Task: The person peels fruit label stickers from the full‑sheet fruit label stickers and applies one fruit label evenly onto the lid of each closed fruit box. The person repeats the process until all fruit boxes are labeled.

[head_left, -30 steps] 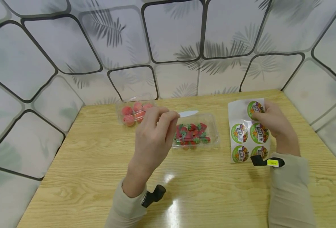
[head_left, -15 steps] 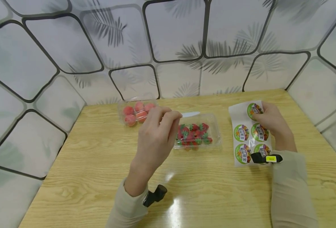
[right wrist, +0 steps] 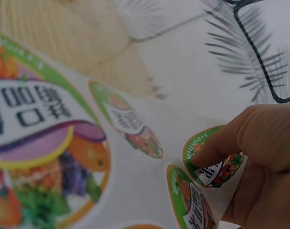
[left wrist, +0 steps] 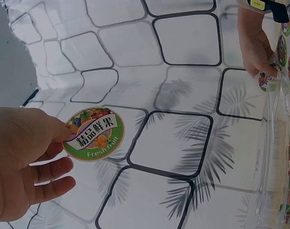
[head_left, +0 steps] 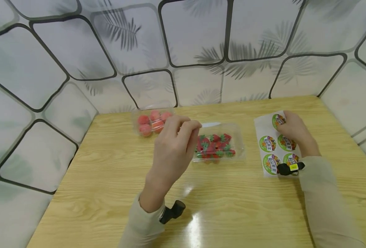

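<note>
Round sticker (left wrist: 93, 133), off its backing, left of centre in the left wrist view, printed face towards that camera. The left hand (head_left: 174, 151) pinches it by one edge; its lower fingers are loosely bent and hold nothing. In the head view I cannot make the sticker out. The right hand (head_left: 295, 132) grasps the upper right of a sticker sheet (head_left: 262, 124), thumb over the top label. Five labels (head_left: 267, 144) show on the sheet, with a bare patch at its upper left.

Step, my judgement: peeling looks complete for this sticker; placing it is not yet begun. I would say the next move calls for letting the sheet go while keeping the sticker flat and its gummed back clear. Risk noted: it could crease or cling to the skin.

Outward from there: a clear box (head_left: 239, 151) of strawberries (head_left: 217, 143) at frame centre, with a white slip (head_left: 212, 124) just behind it. Left of that, a second clear box holds peach-like fruit (head_left: 145, 130), partly covered by the left hand.

Surface: pale wood-grain table (head_left: 102, 179), glare at lower centre. Room: a backdrop (head_left: 198, 34) of outlined panels and grey leaf prints encloses the back and both sides.
</note>
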Tool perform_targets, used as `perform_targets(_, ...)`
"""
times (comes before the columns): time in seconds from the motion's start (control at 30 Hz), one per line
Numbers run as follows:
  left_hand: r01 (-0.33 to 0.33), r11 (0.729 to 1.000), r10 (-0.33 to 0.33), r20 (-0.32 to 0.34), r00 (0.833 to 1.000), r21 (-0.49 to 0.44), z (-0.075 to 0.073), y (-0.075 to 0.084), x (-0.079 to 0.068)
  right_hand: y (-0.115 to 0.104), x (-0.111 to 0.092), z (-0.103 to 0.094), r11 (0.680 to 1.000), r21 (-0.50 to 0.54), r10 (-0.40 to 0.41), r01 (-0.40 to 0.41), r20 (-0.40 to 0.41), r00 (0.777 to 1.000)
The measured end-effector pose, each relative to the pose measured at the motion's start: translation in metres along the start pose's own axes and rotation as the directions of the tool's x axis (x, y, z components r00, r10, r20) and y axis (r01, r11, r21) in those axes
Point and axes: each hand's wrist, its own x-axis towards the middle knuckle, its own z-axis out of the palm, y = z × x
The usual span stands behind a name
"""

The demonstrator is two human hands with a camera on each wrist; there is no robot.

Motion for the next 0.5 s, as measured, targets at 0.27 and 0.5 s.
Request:
perform_targets(0.27, 0.018, 1.000, -0.018, 0.034, 0.999, -0.019, 0.002, -0.002, -0.001, 0.007, 0.012, 0.000, 0.994, -0.100, 0.052, -0.049, 0.031, 0.998)
perform_targets(0.5, 0.049, 0.998, -0.045, 0.090, 0.995, -0.046, 0.008, -0.006, -0.002, 0.014, 0.015, 0.002, 0.988, -0.099, 0.120, -0.120, -0.006, 0.993)
